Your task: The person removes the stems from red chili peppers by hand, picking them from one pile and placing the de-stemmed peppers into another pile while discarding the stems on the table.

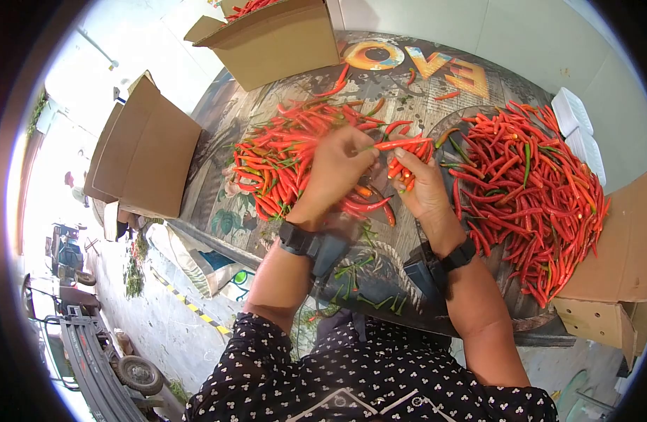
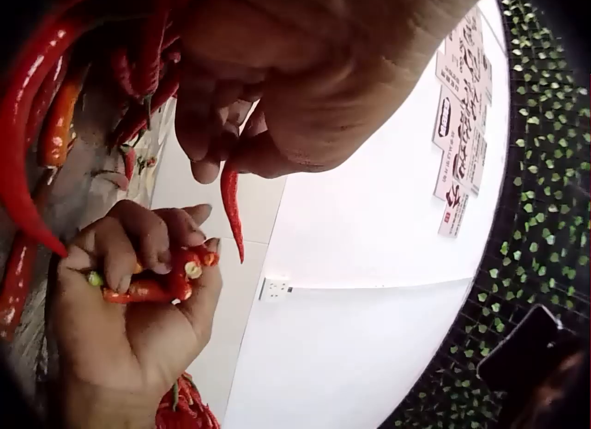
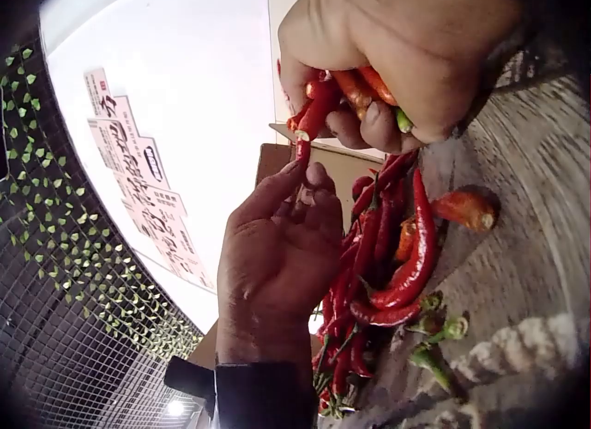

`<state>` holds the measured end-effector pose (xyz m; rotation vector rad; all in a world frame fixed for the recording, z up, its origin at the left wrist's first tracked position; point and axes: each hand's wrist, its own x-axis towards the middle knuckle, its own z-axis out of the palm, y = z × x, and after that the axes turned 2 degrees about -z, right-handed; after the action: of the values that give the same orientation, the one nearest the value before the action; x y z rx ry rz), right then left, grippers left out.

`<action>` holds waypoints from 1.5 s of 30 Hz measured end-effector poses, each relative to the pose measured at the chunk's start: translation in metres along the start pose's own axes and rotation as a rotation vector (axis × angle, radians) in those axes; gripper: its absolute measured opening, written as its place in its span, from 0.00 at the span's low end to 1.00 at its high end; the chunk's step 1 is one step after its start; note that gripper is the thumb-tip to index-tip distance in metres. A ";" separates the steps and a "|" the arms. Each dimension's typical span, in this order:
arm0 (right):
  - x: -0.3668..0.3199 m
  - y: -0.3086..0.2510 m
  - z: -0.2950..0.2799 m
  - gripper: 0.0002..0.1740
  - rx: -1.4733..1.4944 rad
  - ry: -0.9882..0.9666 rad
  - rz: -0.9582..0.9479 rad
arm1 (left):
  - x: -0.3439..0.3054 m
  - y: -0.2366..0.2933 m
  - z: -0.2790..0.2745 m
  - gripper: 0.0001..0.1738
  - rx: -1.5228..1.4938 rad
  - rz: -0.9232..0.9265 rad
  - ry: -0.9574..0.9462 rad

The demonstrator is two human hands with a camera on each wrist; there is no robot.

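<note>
My left hand [image 1: 335,169] pinches a single red chili pepper [image 2: 233,212] between thumb and fingertips, and the pepper points towards the other hand. My right hand [image 1: 423,186] grips a small bunch of chili peppers [image 3: 323,106] against the palm, with several cut-looking ends showing between its fingers. In the head view the pinched pepper overlaps the top of this bunch. Behind and beside the left hand lies a loose pile of red chilies [image 1: 274,158] with green stems. To the right of the right hand spreads a larger heap of red chilies [image 1: 527,190].
Loose green stems [image 1: 351,274] and a rope [image 1: 400,260] lie near the table's front edge. One cardboard box [image 1: 277,42] with chilies stands at the back, another box [image 1: 151,148] at the left. White trays [image 1: 583,137] and a cardboard flap [image 1: 618,246] border the right heap.
</note>
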<state>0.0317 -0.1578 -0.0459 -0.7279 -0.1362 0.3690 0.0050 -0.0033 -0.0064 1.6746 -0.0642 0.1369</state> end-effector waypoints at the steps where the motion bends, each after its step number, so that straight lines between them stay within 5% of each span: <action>1: 0.000 0.000 0.001 0.09 0.012 0.022 -0.015 | 0.000 -0.001 0.001 0.04 0.052 0.027 -0.054; 23: 0.001 0.001 0.000 0.06 0.012 0.055 -0.092 | -0.002 0.000 -0.003 0.06 0.127 -0.044 -0.071; 32: -0.001 -0.003 0.003 0.05 0.117 0.054 -0.020 | -0.003 0.005 -0.005 0.04 -0.112 -0.114 -0.148; 38: 0.001 -0.002 -0.003 0.06 0.199 -0.054 0.010 | -0.007 0.009 -0.007 0.06 -0.255 -0.118 -0.284; 41: 0.003 -0.003 -0.008 0.06 0.217 0.050 0.048 | -0.011 0.018 -0.012 0.07 -0.308 -0.068 -0.539; 45: -0.001 -0.003 0.005 0.07 -0.043 0.086 -0.084 | -0.014 0.021 -0.013 0.12 -0.269 -0.077 -0.675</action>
<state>0.0303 -0.1573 -0.0399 -0.7773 -0.0937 0.2550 -0.0123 0.0072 0.0143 1.3889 -0.5020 -0.4808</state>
